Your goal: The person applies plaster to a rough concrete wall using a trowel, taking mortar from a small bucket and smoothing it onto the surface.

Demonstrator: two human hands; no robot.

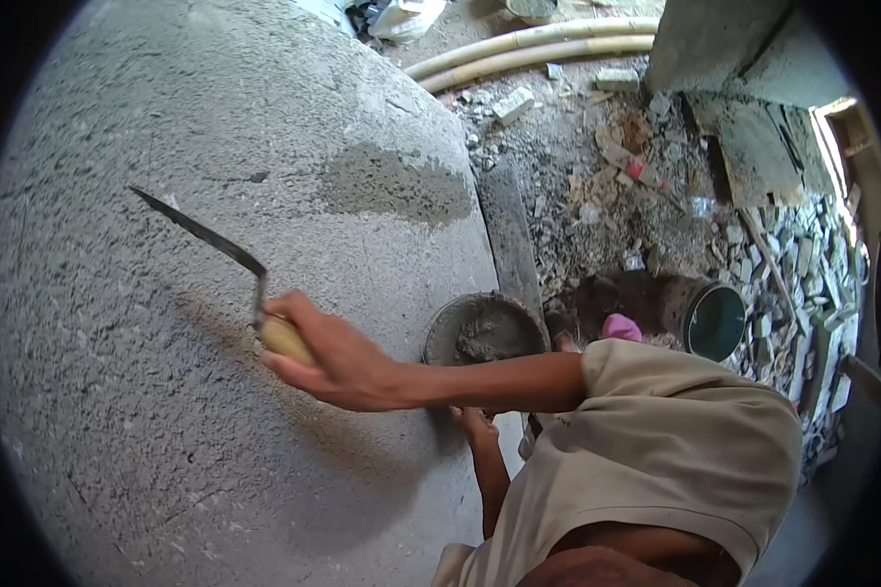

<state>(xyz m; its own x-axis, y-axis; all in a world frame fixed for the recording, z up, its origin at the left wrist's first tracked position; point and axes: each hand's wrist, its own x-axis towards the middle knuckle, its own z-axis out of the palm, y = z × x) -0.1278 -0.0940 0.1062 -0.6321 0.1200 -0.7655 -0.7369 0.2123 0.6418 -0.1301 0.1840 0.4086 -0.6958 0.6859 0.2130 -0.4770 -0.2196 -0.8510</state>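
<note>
My right hand (328, 357) is closed round the wooden handle (286, 339) of a trowel. The trowel's thin dark blade (201, 232), seen nearly edge-on, points up and left in front of a rough grey plastered wall (117, 342). A round bucket (433, 338) of wet grey mortar (480, 338) is beside the wall, its near part hidden behind my right forearm. Just below that forearm, my left hand (477, 423) has its fingers curled at the bucket's near side; the forearm partly covers the grip. A darker wet patch (392, 184) marks the wall above the bucket.
A board (511, 235) runs along the wall's foot. Broken bricks and rubble (578, 196) cover the ground. A round container (715, 321) with dark greenish contents stands at right. Two pale curved poles (538, 44) lie at the back, with a grey slab (715, 44) nearby.
</note>
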